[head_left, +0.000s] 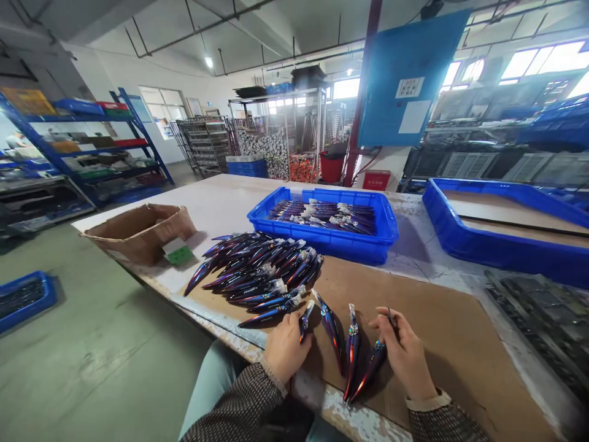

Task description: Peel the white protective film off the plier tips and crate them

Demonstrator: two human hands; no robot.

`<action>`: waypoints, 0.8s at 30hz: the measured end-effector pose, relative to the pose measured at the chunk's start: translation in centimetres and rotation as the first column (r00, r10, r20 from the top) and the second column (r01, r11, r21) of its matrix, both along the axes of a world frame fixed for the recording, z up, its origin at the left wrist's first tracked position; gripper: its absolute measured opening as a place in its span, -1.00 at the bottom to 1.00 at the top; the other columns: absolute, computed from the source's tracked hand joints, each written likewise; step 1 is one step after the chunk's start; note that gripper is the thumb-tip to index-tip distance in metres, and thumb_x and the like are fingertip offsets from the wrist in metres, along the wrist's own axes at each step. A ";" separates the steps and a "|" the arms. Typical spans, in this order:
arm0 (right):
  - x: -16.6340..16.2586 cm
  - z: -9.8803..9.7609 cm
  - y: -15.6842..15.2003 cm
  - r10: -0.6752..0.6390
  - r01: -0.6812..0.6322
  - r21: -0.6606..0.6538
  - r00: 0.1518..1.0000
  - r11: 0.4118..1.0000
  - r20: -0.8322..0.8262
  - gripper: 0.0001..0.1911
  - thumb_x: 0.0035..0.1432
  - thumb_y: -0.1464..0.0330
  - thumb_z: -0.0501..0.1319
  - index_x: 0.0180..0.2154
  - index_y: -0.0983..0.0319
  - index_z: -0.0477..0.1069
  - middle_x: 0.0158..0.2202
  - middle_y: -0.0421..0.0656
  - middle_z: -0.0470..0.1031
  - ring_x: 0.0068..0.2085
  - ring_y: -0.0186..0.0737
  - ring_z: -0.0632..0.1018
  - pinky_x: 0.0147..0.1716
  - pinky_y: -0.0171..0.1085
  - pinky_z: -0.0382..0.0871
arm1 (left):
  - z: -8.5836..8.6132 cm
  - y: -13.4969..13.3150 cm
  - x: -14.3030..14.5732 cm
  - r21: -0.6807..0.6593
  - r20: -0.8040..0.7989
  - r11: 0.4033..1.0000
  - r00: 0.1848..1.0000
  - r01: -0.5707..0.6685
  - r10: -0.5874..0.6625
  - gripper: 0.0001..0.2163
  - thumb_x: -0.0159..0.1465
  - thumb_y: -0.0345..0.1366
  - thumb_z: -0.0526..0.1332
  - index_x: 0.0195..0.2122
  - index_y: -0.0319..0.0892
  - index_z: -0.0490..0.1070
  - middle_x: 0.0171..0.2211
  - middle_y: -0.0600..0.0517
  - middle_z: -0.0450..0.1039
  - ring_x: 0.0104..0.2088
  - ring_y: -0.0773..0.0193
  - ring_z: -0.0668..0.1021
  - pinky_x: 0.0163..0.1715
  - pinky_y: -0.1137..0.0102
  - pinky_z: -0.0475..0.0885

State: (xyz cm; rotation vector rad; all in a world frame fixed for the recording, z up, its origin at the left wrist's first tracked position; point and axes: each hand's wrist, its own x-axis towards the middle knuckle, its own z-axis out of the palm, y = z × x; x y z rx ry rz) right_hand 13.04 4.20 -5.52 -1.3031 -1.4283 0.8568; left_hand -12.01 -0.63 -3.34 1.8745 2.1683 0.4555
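Observation:
My left hand (pixel 286 347) is closed around a dark, shiny fishing lure (pixel 305 320), its pale end sticking up past my fingers. My right hand (pixel 405 350) is closed too, with a small dark thing (pixel 391 317) between the fingers; its kind is unclear. Between my hands, three lures lie on the cardboard sheet (pixel 442 319): one near the left hand (pixel 331 328), a middle one (pixel 352 347), and one (pixel 368 371) whose upper end is close under my right hand. Left of them a large pile of similar lures (pixel 262 270) is spread in overlapping rows.
Behind the pile a blue tray (pixel 322 236) holds rows of lures. An open cardboard box (pixel 142 233) stands at the table's left edge, beside a green-and-white card (pixel 178 252). Another blue tray (pixel 506 242) is on the right, with dark metal parts (pixel 543 325) in front.

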 end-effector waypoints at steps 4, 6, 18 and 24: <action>-0.4 0.6 -0.8 0.057 -0.061 -0.026 0.987 0.998 -0.148 -0.54 0.31 -0.08 0.10 -0.05 0.15 0.28 -0.33 -0.18 0.57 -0.49 -0.25 0.43 -0.40 -0.25 0.39 | -0.2 0.1 -0.4 0.021 0.021 1.000 1.000 0.000 0.000 -0.78 0.27 -0.38 0.17 -0.06 -0.22 0.41 -0.08 -0.20 0.53 -0.11 -0.05 0.62 -0.12 0.21 0.46; -0.6 0.9 -0.9 0.074 -0.086 -0.048 0.974 0.995 -0.215 -0.53 0.29 -0.11 0.12 -0.08 0.14 0.25 -0.34 -0.19 0.56 -0.51 -0.28 0.41 -0.45 -0.28 0.36 | -0.3 0.0 -0.5 0.058 0.061 0.998 0.998 -0.010 0.006 -0.77 0.31 -0.39 0.12 -0.02 -0.20 0.38 -0.08 -0.17 0.54 -0.10 -0.01 0.63 -0.13 0.25 0.46; -2.8 4.8 -6.2 0.375 -0.465 -0.250 0.864 0.849 -0.336 -0.54 0.29 -0.06 0.18 -0.20 0.22 0.41 -0.47 -0.18 0.53 -0.53 -0.30 0.43 -0.59 -0.38 0.26 | 2.8 -5.2 -2.2 0.128 0.763 0.992 0.636 0.023 -0.113 -0.61 0.44 -0.03 0.00 0.03 -0.21 0.39 -0.31 0.00 0.51 -0.43 0.28 0.49 -0.46 0.43 0.36; -6.3 4.0 -12.3 0.564 -0.679 -0.397 0.734 0.617 -0.379 -0.42 0.30 -0.16 0.06 -0.18 0.24 0.39 -0.70 -0.29 0.43 -0.72 -0.39 0.26 -0.69 -0.42 0.16 | 2.5 -9.4 -1.1 -0.046 0.983 0.997 0.181 0.066 0.034 -0.59 0.31 0.03 0.23 -0.03 -0.20 0.47 -0.32 0.04 0.45 -0.42 0.37 0.38 -0.48 0.49 0.27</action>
